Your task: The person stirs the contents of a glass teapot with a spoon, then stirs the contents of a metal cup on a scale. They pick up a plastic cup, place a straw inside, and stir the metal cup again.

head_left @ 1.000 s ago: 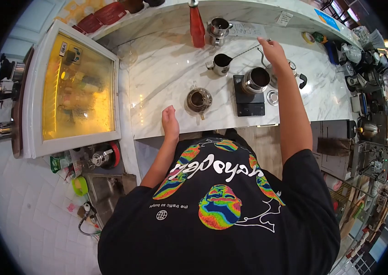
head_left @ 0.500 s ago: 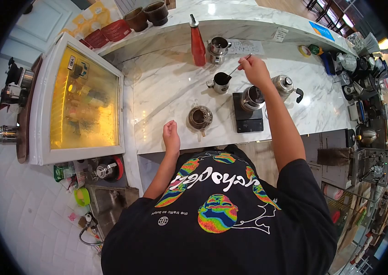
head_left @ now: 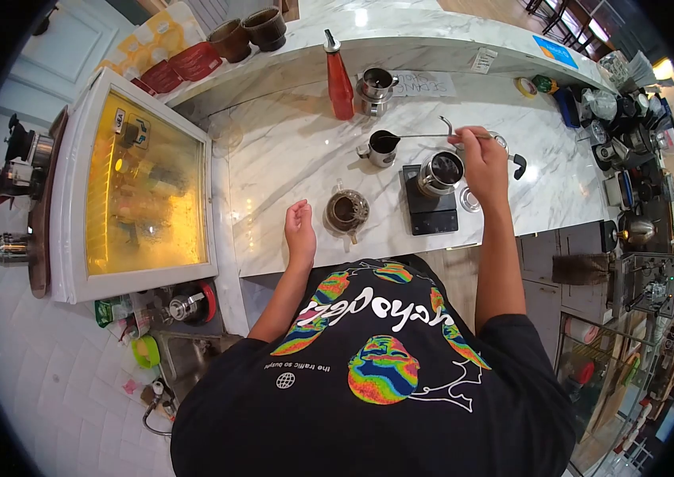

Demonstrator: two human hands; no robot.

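My right hand point(head_left: 481, 155) grips a long-handled metal spoon point(head_left: 428, 136), held nearly level. Its far end meets the rim of a small steel pitcher point(head_left: 383, 157) with dark contents, so the tip is hard to make out. Below the hand, a steel cup of dark liquid point(head_left: 442, 171) stands on a black scale point(head_left: 432, 218). Behind the hand is a gooseneck kettle point(head_left: 499, 143), partly hidden. My left hand point(head_left: 300, 229) hovers near the counter's front edge, empty, with fingers loosely bent. Beside it sits a glass server point(head_left: 346, 211) with something dark inside.
Toward the back of the marble counter point(head_left: 273, 143) stand a red squeeze bottle point(head_left: 339, 87) and a steel drip filter point(head_left: 375, 89). A glass-door fridge point(head_left: 150, 191) borders the left side. Brown cups point(head_left: 264, 30) rest on the raised ledge.
My right hand has moved right and nearer to me, bringing the spoon from a steep tilt in the pitcher to nearly level. The left hand's fingers have loosened slightly.
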